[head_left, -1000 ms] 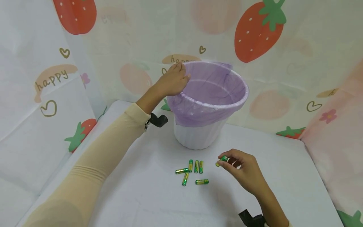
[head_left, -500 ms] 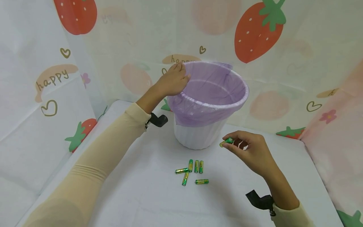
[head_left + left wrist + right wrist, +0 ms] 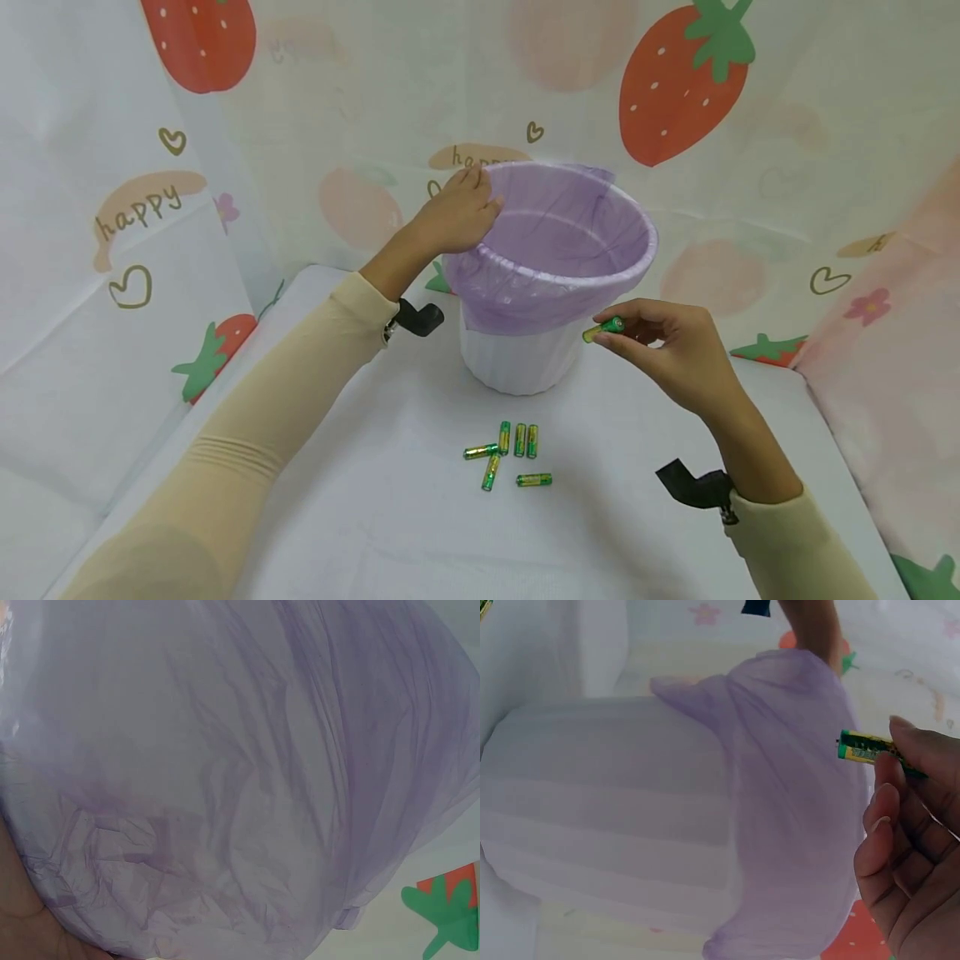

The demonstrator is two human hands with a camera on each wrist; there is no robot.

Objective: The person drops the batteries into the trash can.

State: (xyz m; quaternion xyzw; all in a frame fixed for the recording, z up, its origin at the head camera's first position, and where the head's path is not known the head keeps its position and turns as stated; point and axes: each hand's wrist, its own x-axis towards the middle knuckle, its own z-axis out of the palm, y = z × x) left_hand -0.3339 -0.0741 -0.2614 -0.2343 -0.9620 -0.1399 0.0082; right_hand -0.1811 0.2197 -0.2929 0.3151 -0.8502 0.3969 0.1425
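Observation:
A white trash can (image 3: 517, 362) stands upright on the table, lined with a purple trash bag (image 3: 525, 300) folded over its rim. My left hand (image 3: 459, 212) grips the rim on the left side, over the bag; in the left wrist view only part of that hand shows at the lower left. Between the thumb and fingertips of my right hand (image 3: 675, 342) a green and yellow battery (image 3: 603, 329) is pinched, just right of the can and below its rim. Seen from the right wrist, the battery (image 3: 866, 746) lies in front of the purple bag.
Several more batteries (image 3: 520, 440) lie loosely grouped on the white table (image 3: 420, 525), in front of the can. Behind stands a strawberry-printed cloth (image 3: 750, 183), close to the can's back. Each wrist wears a black camera mount (image 3: 697, 487).
My right hand has risen from the table with the battery, moving up and slightly right beside the can. The left hand stays on the rim, and the loose batteries have not moved.

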